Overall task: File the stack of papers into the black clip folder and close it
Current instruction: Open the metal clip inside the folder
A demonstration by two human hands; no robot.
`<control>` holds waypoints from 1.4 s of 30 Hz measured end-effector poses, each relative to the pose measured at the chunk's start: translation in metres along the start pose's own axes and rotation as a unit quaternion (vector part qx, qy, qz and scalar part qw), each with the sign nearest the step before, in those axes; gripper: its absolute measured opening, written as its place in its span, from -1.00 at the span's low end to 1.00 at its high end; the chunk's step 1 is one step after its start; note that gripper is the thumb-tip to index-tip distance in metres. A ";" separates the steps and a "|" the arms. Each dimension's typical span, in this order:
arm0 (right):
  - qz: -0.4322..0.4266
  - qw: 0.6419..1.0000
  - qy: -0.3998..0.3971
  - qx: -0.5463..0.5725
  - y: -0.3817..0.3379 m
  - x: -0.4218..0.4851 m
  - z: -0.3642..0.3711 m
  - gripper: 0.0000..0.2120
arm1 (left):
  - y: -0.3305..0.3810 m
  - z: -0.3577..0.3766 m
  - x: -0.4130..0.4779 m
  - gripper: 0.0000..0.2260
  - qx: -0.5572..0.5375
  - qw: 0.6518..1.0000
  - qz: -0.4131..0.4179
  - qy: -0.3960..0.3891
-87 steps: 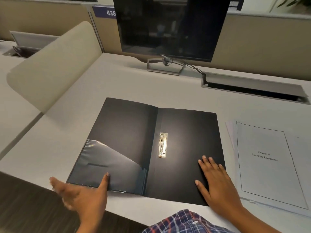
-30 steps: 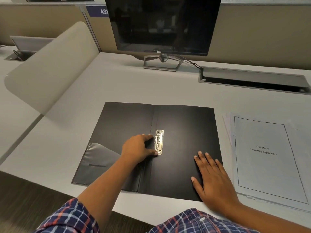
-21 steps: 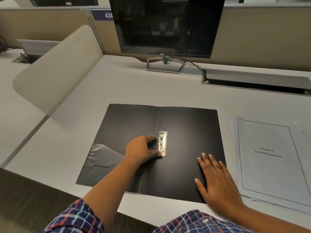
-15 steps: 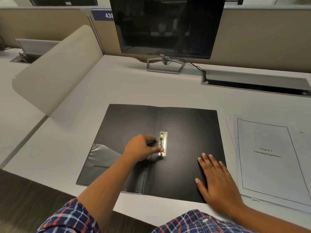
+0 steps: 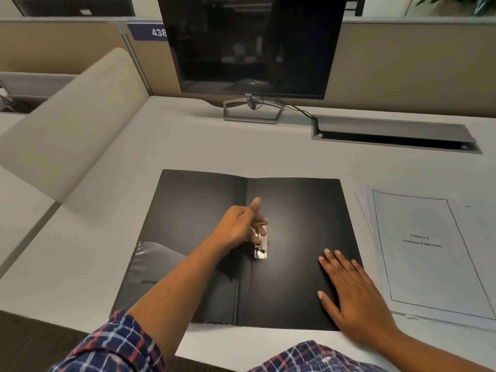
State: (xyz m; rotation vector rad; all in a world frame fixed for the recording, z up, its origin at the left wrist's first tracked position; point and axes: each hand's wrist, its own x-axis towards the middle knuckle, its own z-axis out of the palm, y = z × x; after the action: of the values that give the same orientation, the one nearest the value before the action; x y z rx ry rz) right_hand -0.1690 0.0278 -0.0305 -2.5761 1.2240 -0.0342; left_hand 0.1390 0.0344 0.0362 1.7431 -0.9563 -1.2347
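While your left hand (image 5: 241, 228) pinches the metal clip (image 5: 261, 244) and your right hand (image 5: 351, 294) lies flat, grasping nothing, on the open black folder (image 5: 295, 210) mid-tabletop, the paper stack (image 5: 429, 251) near the right edge looks light and floppy; grip its long side.

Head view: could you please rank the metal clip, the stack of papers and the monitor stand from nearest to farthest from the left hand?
1. Metal clip: at the fingers of the left hand, on the folder's spine.
2. Stack of papers: off to the right, beside the folder.
3. Monitor stand: at the desk's far edge.
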 end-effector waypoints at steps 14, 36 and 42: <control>0.009 1.000 -0.001 0.002 0.000 0.001 0.001 -0.36 | -0.004 -0.013 0.045 -0.91 0.132 0.986 0.046 0.093; 0.010 1.000 -0.011 0.008 0.000 0.003 0.001 -0.36 | -0.011 -0.005 0.055 -0.63 0.128 0.960 -0.039 0.246; 0.002 0.999 -0.016 0.036 -0.002 0.004 -0.002 -0.35 | -0.001 0.040 0.011 -0.79 0.017 0.961 0.024 0.275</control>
State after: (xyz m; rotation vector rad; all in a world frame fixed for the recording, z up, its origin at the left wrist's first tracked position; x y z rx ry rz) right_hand -0.1651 0.0259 -0.0287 -2.5029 1.1940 -0.0358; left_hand 0.1030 0.0184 0.0219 1.9301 -0.6803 -0.6411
